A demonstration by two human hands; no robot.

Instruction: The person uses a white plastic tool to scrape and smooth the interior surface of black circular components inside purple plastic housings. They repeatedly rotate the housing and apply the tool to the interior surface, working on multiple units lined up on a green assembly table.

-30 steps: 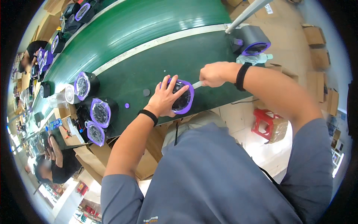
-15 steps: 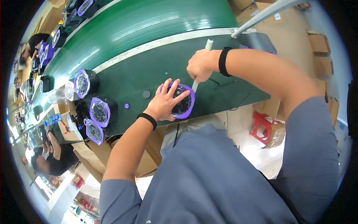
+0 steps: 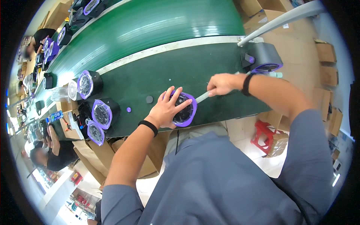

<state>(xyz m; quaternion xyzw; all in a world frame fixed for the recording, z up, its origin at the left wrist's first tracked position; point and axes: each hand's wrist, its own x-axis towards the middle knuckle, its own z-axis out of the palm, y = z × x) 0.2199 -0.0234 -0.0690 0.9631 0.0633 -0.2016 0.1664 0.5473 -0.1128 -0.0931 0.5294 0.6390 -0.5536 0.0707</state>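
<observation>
A round black unit with a purple rim and shiny film on its face sits at the bench's near edge. My left hand grips it from above, fingers spread across the face and thumb by the near side. My right hand is closed around a pale bar. The bar's left end meets the unit's right rim; whether it is fixed there I cannot tell. Left of my left hand lie a dark grey disc and a small purple cap.
Several purple-rimmed black units stand on the left of the green bench. A larger grey-black housing stands at the right end, near a white pole. A red stool is on the floor. People work at far left.
My right hand has moved right and nearer, swinging the pale bar from steeply upright to slanting rightward. My left hand stays on the unit. The housing at the right end now shows more fully.
</observation>
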